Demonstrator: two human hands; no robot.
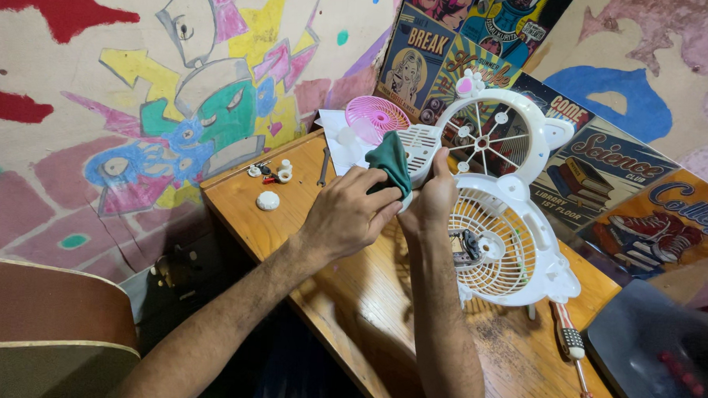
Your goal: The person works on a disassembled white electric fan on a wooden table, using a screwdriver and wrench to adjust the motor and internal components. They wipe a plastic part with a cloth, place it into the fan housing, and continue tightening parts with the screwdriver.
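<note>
My left hand (345,217) presses a folded green cloth (392,163) against a small white grille part (420,149) of a fan. My right hand (434,195) grips that grille part from the right side. Below and right of the hands lies the white fan housing (517,260) with its round slatted guard and motor hub. Behind it stands a second white round guard (491,133) with ear-shaped bumps and a pink ornament on top. A pink fan blade guard (375,115) lies further back on a white sheet.
The work sits on a wooden table (350,301) in a painted corner. Small white caps and screws (270,180) and a metal tool (324,166) lie at the table's back left. A screwdriver (575,348) rests front right beside a dark tray (662,359). Posters lean at the back.
</note>
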